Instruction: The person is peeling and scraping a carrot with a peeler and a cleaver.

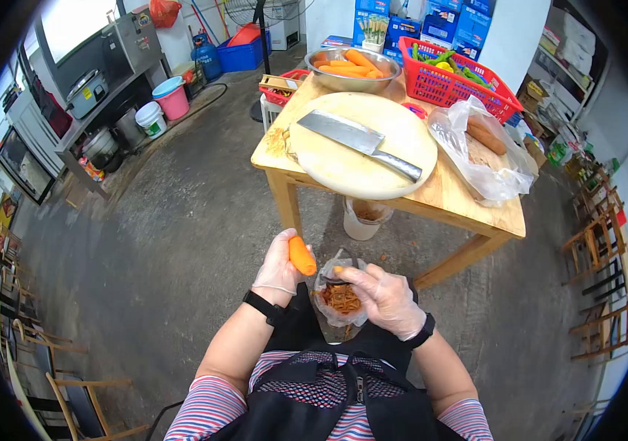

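My left hand, in a clear plastic glove, is closed around a peeled orange carrot. Facing it, my gloved right hand is closed on a small dark tool, which looks like a peeler and is mostly hidden by the fingers. An orange scrap shows at the fingertips. Below and between both hands, a bag-lined bin holds carrot peelings. On the wooden table ahead, a cleaver lies across a round cutting board.
A steel bowl of peeled carrots stands at the table's back, beside a red basket of green peppers. At right lies a plastic bag with an unpeeled carrot. Under the table is a white bucket. Wooden chairs line the right.
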`<act>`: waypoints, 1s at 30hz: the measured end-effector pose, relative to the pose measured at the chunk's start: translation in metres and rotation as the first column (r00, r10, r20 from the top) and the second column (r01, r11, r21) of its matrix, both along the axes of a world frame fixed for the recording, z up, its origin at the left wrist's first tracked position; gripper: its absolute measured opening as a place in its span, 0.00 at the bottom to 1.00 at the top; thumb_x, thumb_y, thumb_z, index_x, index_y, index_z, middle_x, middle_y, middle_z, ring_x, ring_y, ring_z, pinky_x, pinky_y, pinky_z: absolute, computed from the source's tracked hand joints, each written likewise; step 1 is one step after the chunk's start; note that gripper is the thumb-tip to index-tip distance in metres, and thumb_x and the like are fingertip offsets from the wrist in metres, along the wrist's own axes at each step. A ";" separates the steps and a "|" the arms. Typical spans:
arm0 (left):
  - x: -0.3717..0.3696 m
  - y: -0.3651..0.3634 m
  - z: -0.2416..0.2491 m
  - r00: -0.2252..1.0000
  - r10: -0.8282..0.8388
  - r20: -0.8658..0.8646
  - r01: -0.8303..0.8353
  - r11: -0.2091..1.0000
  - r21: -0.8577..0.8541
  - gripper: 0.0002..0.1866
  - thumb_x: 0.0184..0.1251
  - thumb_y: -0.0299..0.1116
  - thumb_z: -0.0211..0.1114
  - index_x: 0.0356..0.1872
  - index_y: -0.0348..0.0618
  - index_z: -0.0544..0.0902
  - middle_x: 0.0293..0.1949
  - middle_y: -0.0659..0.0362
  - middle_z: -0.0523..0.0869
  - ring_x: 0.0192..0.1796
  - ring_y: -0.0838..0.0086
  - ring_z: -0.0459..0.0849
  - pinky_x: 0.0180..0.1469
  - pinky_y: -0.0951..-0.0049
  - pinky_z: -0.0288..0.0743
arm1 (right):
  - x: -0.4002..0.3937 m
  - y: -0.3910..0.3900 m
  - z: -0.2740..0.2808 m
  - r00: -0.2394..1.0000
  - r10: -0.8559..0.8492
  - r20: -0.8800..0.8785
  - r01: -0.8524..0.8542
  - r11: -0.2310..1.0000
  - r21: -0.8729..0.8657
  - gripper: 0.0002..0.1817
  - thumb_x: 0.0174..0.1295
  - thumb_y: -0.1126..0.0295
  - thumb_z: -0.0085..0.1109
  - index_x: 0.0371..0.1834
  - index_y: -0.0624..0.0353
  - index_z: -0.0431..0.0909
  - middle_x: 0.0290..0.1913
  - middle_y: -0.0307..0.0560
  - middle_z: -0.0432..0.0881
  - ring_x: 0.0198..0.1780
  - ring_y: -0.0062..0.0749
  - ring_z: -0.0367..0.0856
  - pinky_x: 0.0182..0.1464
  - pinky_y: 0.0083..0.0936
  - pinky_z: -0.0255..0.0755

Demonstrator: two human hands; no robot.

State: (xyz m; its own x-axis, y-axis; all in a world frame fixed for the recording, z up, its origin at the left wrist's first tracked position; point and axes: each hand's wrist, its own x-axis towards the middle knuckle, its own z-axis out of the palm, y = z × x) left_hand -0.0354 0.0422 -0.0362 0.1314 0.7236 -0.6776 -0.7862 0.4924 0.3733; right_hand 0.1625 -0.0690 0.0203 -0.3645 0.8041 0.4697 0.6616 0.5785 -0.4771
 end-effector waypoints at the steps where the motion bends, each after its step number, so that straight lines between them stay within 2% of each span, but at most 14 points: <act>1: 0.003 -0.001 0.002 0.999 0.021 -0.031 -0.021 1.000 0.023 0.17 0.67 0.36 0.63 0.48 0.44 0.65 0.38 0.55 0.72 0.28 0.64 0.77 0.27 0.66 0.79 | -0.007 0.001 0.007 0.999 0.026 -0.040 -0.025 0.999 0.024 0.22 0.58 0.73 0.62 0.57 0.44 0.79 0.32 0.43 0.76 0.31 0.44 0.81 0.32 0.36 0.78; 8: 0.000 0.008 -0.002 1.000 0.012 0.001 -0.012 0.996 0.091 0.17 0.67 0.37 0.64 0.47 0.45 0.66 0.36 0.55 0.72 0.28 0.65 0.77 0.26 0.67 0.78 | -0.009 0.000 0.002 0.998 0.008 0.065 -0.009 1.000 0.020 0.19 0.59 0.70 0.62 0.55 0.43 0.79 0.31 0.44 0.76 0.31 0.43 0.81 0.31 0.35 0.78; 11: -0.009 0.006 0.006 0.999 -0.010 0.038 0.010 1.000 0.015 0.17 0.67 0.38 0.64 0.46 0.45 0.66 0.34 0.54 0.73 0.26 0.66 0.77 0.25 0.67 0.78 | 0.006 -0.002 -0.012 0.986 -0.053 0.157 0.057 0.998 -0.022 0.17 0.61 0.69 0.61 0.53 0.42 0.80 0.34 0.45 0.78 0.32 0.43 0.83 0.30 0.35 0.78; 13: -0.014 0.008 0.017 0.999 0.047 0.019 -0.048 0.995 0.084 0.14 0.67 0.35 0.63 0.43 0.43 0.67 0.32 0.56 0.74 0.24 0.70 0.78 0.21 0.72 0.79 | 0.017 -0.002 -0.020 0.978 -0.069 0.198 0.085 0.994 -0.074 0.14 0.63 0.68 0.60 0.52 0.42 0.80 0.36 0.46 0.80 0.32 0.44 0.84 0.30 0.36 0.79; 15: -0.014 0.008 0.015 0.997 0.078 0.020 -0.079 0.994 0.074 0.14 0.66 0.35 0.64 0.43 0.43 0.67 0.32 0.56 0.74 0.24 0.69 0.78 0.21 0.71 0.80 | 0.018 -0.005 -0.027 0.983 -0.104 0.155 0.114 0.992 -0.059 0.16 0.62 0.72 0.61 0.53 0.44 0.81 0.30 0.46 0.76 0.29 0.47 0.81 0.30 0.39 0.77; 17: -0.012 0.010 0.016 0.997 0.070 0.029 -0.072 0.995 0.071 0.14 0.66 0.36 0.64 0.42 0.43 0.67 0.32 0.56 0.74 0.24 0.70 0.78 0.21 0.72 0.79 | 0.017 -0.001 -0.036 0.976 -0.137 0.167 0.147 0.988 -0.049 0.17 0.62 0.72 0.61 0.54 0.43 0.80 0.30 0.46 0.77 0.30 0.47 0.82 0.31 0.39 0.77; 19: -0.011 0.010 0.015 0.998 0.052 0.038 -0.056 0.993 0.107 0.15 0.66 0.37 0.65 0.42 0.43 0.68 0.32 0.55 0.75 0.24 0.70 0.78 0.21 0.72 0.79 | 0.016 0.005 -0.051 0.978 -0.207 0.033 0.208 0.977 -0.037 0.19 0.62 0.72 0.60 0.56 0.42 0.79 0.32 0.46 0.79 0.31 0.48 0.83 0.32 0.39 0.78; 20: -0.010 0.007 0.011 0.998 0.031 0.048 -0.037 0.991 0.131 0.15 0.66 0.38 0.65 0.42 0.42 0.68 0.32 0.54 0.76 0.23 0.70 0.78 0.22 0.73 0.79 | 0.023 0.009 -0.069 0.980 -0.143 0.138 0.164 0.974 -0.154 0.19 0.66 0.71 0.54 0.59 0.38 0.75 0.42 0.49 0.83 0.35 0.51 0.85 0.33 0.41 0.80; 21: -0.013 0.002 0.008 0.999 0.013 0.047 -0.019 0.991 0.135 0.15 0.66 0.38 0.65 0.42 0.42 0.68 0.32 0.54 0.76 0.23 0.70 0.78 0.22 0.73 0.79 | 0.025 0.009 -0.085 0.951 -0.127 0.282 0.209 0.936 -0.283 0.20 0.67 0.70 0.54 0.60 0.36 0.74 0.41 0.50 0.84 0.37 0.52 0.85 0.35 0.44 0.80; 23: -0.017 0.004 0.004 0.990 -0.137 0.026 0.131 0.976 0.173 0.17 0.66 0.43 0.65 0.42 0.43 0.69 0.30 0.53 0.77 0.24 0.69 0.77 0.24 0.71 0.77 | 0.024 0.006 -0.095 0.961 -0.219 0.169 0.258 0.929 -0.265 0.19 0.66 0.69 0.54 0.59 0.35 0.75 0.41 0.51 0.84 0.38 0.53 0.85 0.37 0.46 0.80; 24: -0.015 -0.001 0.015 0.994 -0.105 -0.022 0.107 0.987 0.121 0.18 0.64 0.45 0.64 0.41 0.43 0.71 0.30 0.52 0.78 0.24 0.69 0.78 0.25 0.72 0.77 | 0.025 0.008 -0.079 0.977 -0.199 0.072 0.211 0.928 -0.306 0.22 0.65 0.71 0.55 0.63 0.39 0.73 0.45 0.53 0.85 0.44 0.53 0.85 0.44 0.43 0.80; 25: -0.014 -0.002 0.014 0.994 -0.108 -0.024 0.111 0.987 0.120 0.18 0.64 0.45 0.64 0.41 0.43 0.71 0.30 0.52 0.78 0.24 0.69 0.78 0.25 0.72 0.77 | 0.026 0.011 -0.074 0.977 -0.202 0.070 0.214 0.927 -0.308 0.22 0.65 0.71 0.55 0.63 0.39 0.73 0.45 0.53 0.85 0.44 0.53 0.85 0.44 0.43 0.80; 28: -0.017 -0.010 0.012 0.987 -0.119 0.106 0.112 0.991 0.066 0.18 0.60 0.43 0.60 0.44 0.41 0.71 0.31 0.51 0.79 0.25 0.65 0.78 0.27 0.69 0.77 | 0.032 0.026 -0.048 0.952 -0.246 -0.180 0.231 0.968 -0.102 0.28 0.64 0.74 0.54 0.70 0.54 0.67 0.58 0.59 0.81 0.59 0.54 0.80 0.60 0.39 0.76; 30: -0.013 -0.018 0.016 0.987 -0.136 0.090 0.128 0.988 0.091 0.19 0.59 0.42 0.60 0.45 0.40 0.71 0.32 0.50 0.79 0.25 0.66 0.78 0.26 0.70 0.78 | 0.046 0.047 -0.020 0.908 -0.358 -0.219 0.384 0.919 0.088 0.30 0.66 0.73 0.51 0.73 0.54 0.61 0.55 0.62 0.82 0.56 0.59 0.81 0.59 0.42 0.76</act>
